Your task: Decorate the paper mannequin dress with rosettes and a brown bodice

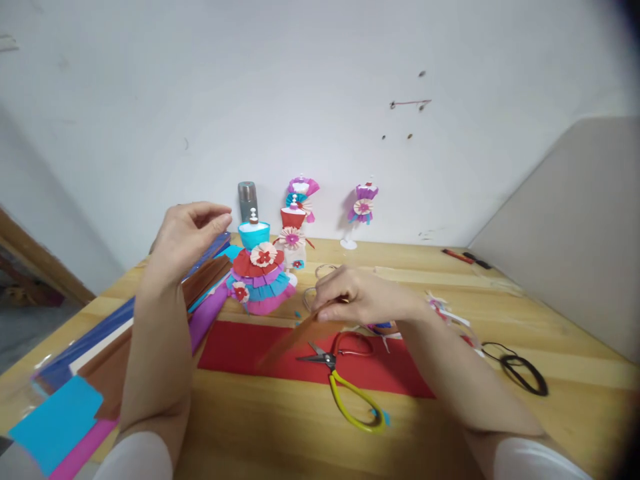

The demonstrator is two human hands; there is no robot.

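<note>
Head view, with the scissors as reference point; what is the condition of the right hand?

Above the scissors; thumb and fingers grasping one end of a brown paper strip; the strip slants from the grip toward the left of the blades, over the red paper sheet, and is motion-blurred along its length.

And the left hand?

Raised, well to the left of the scissors; fingers released and loosely bent, thumb close under the fingertips; nearby stand a thermos flask and a miniature tiered dress with turquoise bodice.

Scissors themselves?

Lying on the red paper sheet, blades slightly parted and pointing left; one handle red, the other yellow and nearer the wearer.

Remaining items noted?

Beyond the scissors, a miniature dress with red bodice; farther right beyond them, a purple dress figure on a white stand; left of the scissors, turquoise paper and folded brown paper; well to their right, a black cord loop.
</note>
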